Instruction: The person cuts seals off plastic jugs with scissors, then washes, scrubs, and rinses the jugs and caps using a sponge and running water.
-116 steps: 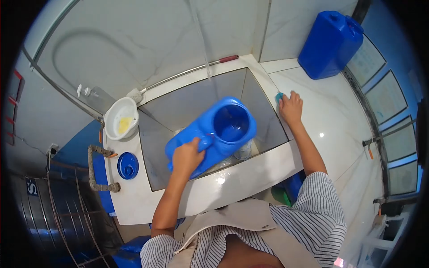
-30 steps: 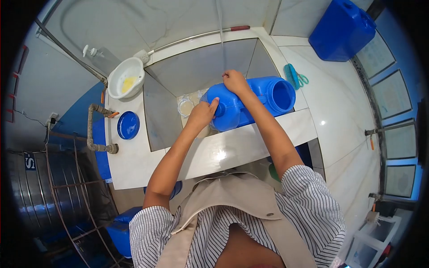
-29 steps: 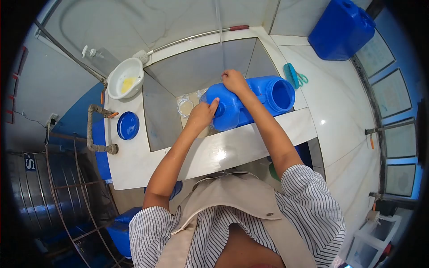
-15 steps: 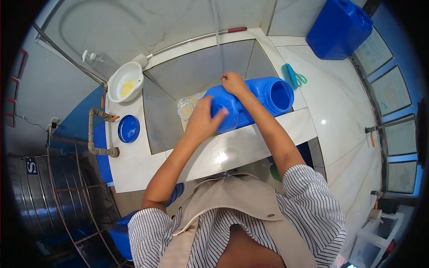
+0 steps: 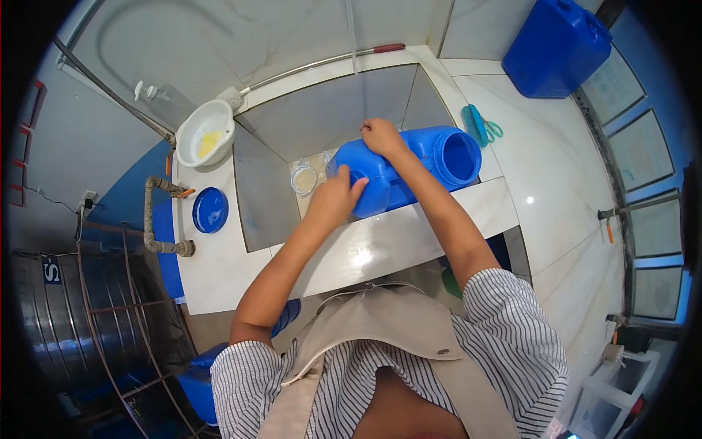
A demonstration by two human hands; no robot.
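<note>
A blue jug (image 5: 409, 192) lies on its side across the sink (image 5: 265, 208), its wide round mouth facing right. My left hand (image 5: 336, 196) is at the jug's left end, fingers bent around the small cap or spout there, thumb pointing up. My right hand (image 5: 383, 137) rests closed on the jug's upper side, wrapped round its handle area; the grip is partly hidden. Clear round containers (image 5: 303, 178) sit in the sink to the left of the jug. A teal brush (image 5: 474, 124) and scissors (image 5: 493, 132) lie on the counter to the right.
On the left are a white bowl (image 5: 218, 119) with a yellow sponge, a blue lid (image 5: 210, 210) and a pump bottle (image 5: 165, 104). A long-handled brush (image 5: 314, 69) lies behind the sink. Another blue jug (image 5: 552, 51) stands at the back right. A thin hose (image 5: 352, 33) hangs above.
The jug has gone from being held tilted over the sink to lying with its mouth to the right. My right hand left the brush for the jug. My left hand's fingers have shifted at the cap.
</note>
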